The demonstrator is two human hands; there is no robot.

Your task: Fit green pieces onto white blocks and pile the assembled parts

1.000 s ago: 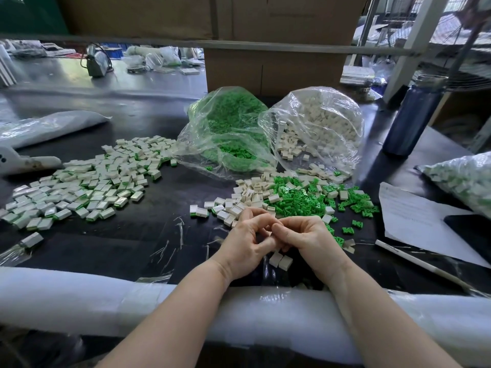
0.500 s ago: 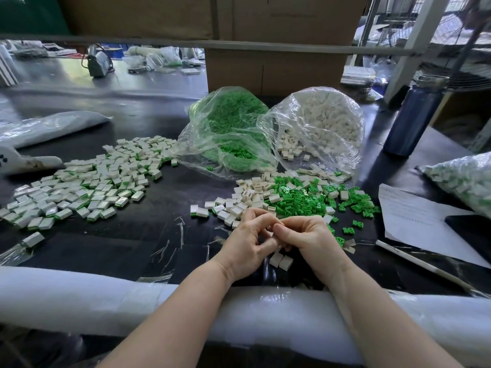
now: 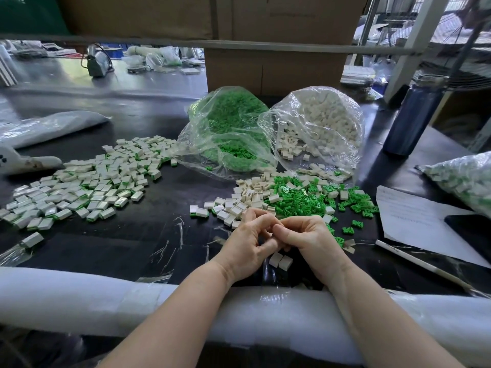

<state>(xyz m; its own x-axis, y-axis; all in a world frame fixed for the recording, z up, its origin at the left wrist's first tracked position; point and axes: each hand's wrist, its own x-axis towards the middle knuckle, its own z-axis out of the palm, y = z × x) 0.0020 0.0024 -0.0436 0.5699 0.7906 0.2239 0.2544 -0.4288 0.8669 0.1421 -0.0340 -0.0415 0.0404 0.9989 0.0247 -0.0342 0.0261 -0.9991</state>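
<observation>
My left hand (image 3: 245,244) and my right hand (image 3: 309,241) meet fingertip to fingertip just above the black table near its front edge. Their curled fingers pinch a small part that they almost fully hide. Two white blocks (image 3: 281,261) lie on the table right under the hands. Just beyond the fingers are loose white blocks (image 3: 245,199) and a heap of green pieces (image 3: 297,201). A wide spread of assembled white-and-green parts (image 3: 87,187) covers the left of the table.
Behind the loose parts stand an open bag of green pieces (image 3: 228,128) and an open bag of white blocks (image 3: 318,126). At right are a dark bottle (image 3: 413,115), a paper sheet (image 3: 417,219) and another filled bag (image 3: 467,179). White foam padding (image 3: 79,298) lines the front edge.
Both hands stay together in the same spot; only the fingers shift slightly around the hidden part.
</observation>
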